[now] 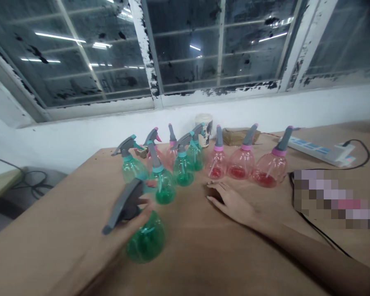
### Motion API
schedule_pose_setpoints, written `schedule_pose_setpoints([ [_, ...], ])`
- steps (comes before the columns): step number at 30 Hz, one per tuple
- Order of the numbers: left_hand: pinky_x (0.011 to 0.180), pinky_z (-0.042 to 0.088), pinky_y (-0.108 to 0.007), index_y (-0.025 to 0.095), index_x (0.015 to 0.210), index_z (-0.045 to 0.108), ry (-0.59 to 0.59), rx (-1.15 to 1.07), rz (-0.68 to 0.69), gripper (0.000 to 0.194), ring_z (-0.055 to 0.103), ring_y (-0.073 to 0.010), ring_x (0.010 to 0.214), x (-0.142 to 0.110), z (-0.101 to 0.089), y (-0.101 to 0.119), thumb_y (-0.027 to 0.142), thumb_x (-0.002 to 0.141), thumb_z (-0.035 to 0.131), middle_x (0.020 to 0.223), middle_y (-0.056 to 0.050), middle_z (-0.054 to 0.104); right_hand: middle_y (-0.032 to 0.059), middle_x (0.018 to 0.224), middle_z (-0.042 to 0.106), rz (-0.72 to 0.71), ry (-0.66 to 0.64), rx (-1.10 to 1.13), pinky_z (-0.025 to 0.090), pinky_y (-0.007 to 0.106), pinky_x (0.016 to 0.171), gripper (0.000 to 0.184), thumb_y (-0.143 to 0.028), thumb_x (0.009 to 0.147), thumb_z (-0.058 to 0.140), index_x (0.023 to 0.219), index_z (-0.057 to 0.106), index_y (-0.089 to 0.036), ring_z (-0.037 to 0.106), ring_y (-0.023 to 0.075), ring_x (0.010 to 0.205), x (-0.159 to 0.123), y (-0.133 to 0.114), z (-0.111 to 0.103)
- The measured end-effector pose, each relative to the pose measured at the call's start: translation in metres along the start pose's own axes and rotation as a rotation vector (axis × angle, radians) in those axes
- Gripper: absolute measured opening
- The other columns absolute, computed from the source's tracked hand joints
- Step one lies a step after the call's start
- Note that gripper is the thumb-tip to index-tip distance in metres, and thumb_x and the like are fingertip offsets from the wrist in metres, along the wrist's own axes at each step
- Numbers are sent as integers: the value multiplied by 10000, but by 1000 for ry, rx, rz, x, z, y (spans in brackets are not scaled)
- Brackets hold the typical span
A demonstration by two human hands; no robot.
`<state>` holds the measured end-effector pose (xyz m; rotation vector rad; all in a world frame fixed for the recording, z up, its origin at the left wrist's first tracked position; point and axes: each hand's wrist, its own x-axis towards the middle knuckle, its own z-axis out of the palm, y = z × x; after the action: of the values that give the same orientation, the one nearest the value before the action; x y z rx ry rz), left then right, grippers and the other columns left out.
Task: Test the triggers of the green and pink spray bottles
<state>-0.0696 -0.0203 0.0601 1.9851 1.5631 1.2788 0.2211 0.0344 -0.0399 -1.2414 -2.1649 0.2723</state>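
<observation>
My left hand (pixel 142 211) is wrapped around the neck of a green spray bottle (pixel 146 242) with a grey trigger head, at the front left of the table; motion blurs both. The bottle leans, its grey head pointing to the lower left. My right hand (pixel 231 201) rests on the tabletop, thumb and fingers apart, with nothing between them. Just beyond it stand three pink spray bottles (pixel 241 162) with red liquid inside. Several other green spray bottles (pixel 165 187) stand in a cluster left of centre, partly hiding more pink spray bottles (pixel 172 154) behind them.
Against the wall at the back are a paper cup (pixel 206 127) and a flat brown package (pixel 239 136). A white power strip (pixel 314 150) with a black cable lies at the right, above a pixelated patch. The wooden table (pixel 191 255) ends at a left edge.
</observation>
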Motion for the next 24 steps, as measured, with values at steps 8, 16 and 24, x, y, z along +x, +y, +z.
schedule_pose_setpoints([
  [8,1012,382,-524,237,883,640,349,109,-62,302,524,-333,1128,28,-50,-33,456,675,657,1053,-58,654,120,1166,594,15,19,-13,415,452,970,291,-292,873,471,1133,522,-171,538,243,1117,-1,-2,3],
  [16,791,483,-394,212,988,574,401,74,-14,359,600,-252,873,48,-20,-34,430,714,652,913,-46,625,107,1158,594,-9,36,1,420,452,961,280,-286,863,477,1123,524,-192,545,237,1111,-1,2,6],
  [24,820,456,-371,197,1056,506,441,14,123,409,576,-239,925,68,16,-34,467,763,596,989,-61,589,113,1163,594,-14,29,23,422,458,965,289,-308,866,476,1123,522,-183,540,238,1118,-1,6,8],
])
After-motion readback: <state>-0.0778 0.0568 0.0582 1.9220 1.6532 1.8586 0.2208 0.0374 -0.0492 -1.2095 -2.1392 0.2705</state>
